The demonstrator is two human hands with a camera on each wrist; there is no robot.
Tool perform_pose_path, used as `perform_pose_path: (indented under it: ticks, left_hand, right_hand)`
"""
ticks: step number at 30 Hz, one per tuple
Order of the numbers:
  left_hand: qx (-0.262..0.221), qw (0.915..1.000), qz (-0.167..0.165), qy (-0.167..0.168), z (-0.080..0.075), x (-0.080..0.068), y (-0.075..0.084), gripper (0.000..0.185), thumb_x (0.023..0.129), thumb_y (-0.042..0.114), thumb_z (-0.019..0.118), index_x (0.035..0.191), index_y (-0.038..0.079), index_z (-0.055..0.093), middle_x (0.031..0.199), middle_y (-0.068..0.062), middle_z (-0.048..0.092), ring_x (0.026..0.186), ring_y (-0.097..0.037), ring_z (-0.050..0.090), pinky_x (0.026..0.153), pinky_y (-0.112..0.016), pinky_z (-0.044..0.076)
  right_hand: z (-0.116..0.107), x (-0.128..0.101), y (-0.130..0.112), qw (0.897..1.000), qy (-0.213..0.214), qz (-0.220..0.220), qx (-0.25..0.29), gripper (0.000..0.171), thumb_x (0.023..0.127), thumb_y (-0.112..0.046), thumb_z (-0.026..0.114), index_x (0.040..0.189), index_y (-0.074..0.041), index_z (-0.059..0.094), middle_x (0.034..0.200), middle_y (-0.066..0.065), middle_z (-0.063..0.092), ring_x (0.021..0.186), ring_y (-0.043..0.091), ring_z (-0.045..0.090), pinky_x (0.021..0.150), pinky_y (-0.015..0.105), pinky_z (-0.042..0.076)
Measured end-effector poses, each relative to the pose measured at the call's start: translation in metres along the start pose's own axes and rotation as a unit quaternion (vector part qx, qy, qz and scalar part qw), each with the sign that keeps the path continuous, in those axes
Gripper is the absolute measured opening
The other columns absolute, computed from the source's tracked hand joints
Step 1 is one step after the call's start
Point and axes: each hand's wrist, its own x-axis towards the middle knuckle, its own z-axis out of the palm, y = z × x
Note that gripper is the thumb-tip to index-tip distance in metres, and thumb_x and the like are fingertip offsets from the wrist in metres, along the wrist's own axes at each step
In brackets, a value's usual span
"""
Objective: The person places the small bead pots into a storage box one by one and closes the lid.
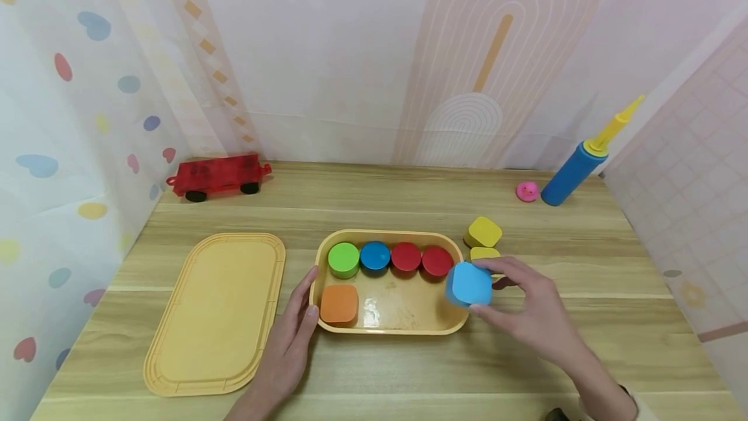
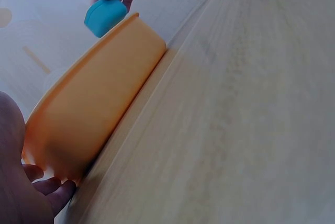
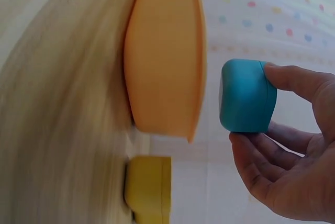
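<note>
With the tray [image 1: 403, 331] as the middle of the dial and twelve o'clock toward the far wall, the right hand [image 1: 533, 310] comes in from about four o'clock, its thumb and fingers clamped on opposite sides of a light-blue block [image 1: 469, 286]. That block hangs above the rim at the tray's three o'clock end; the right wrist view shows it higher than the rim and apart from it. At nine o'clock the left hand [image 1: 287, 344] rests against the tray's outer end, thumb and fingers apart, fingertips touching the wall. Inside the tray, a row of round pieces bends along the far side: a green piece [image 1: 344, 258] at ten o'clock, a dark-blue piece [image 1: 374, 256] between eleven and twelve, and two red pieces [image 1: 406, 258] at one and two. An orange block [image 1: 339, 304] sits at eight. Just outside, at two o'clock, are yellow blocks [image 1: 484, 231], one partly hidden by the right hand. A flat yellow panel [image 1: 216, 310] lies on the tabletop [image 1: 409, 379] near nine. Well away, a red toy cart [image 1: 217, 174] stands at ten, while a pink duck [image 1: 528, 191] and a blue pump [image 1: 573, 175] are side by side at two.
</note>
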Motion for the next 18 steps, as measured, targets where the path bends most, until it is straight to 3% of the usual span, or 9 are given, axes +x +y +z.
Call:
perform_pose_path:
  ticks: [8,18]
  left_hand:
    - [0.003,1.0,-0.003,0.0,0.0,0.0,0.001,0.051,0.112,0.017,0.04,0.161,0.026,0.03,0.165,0.002,0.032,0.15,-0.014,0.029,0.115,-0.005,0.021]
    - [0.002,1.0,-0.001,0.002,0.0,0.0,0.0,0.051,0.111,0.016,0.04,0.161,0.025,0.03,0.165,0.002,0.033,0.15,-0.013,0.029,0.115,-0.005,0.021]
  right_hand:
    - [0.022,0.005,-0.008,0.999,-0.037,0.004,0.009,0.057,0.079,-0.029,0.09,0.13,-0.024,0.068,0.126,-0.007,0.068,0.104,0.013,0.063,0.083,0.038,0.062]
    - [0.047,0.011,-0.015,0.997,-0.078,0.0,0.014,0.059,0.079,-0.036,0.089,0.133,-0.024,0.067,0.13,-0.011,0.065,0.106,0.01,0.061,0.084,0.034,0.06]
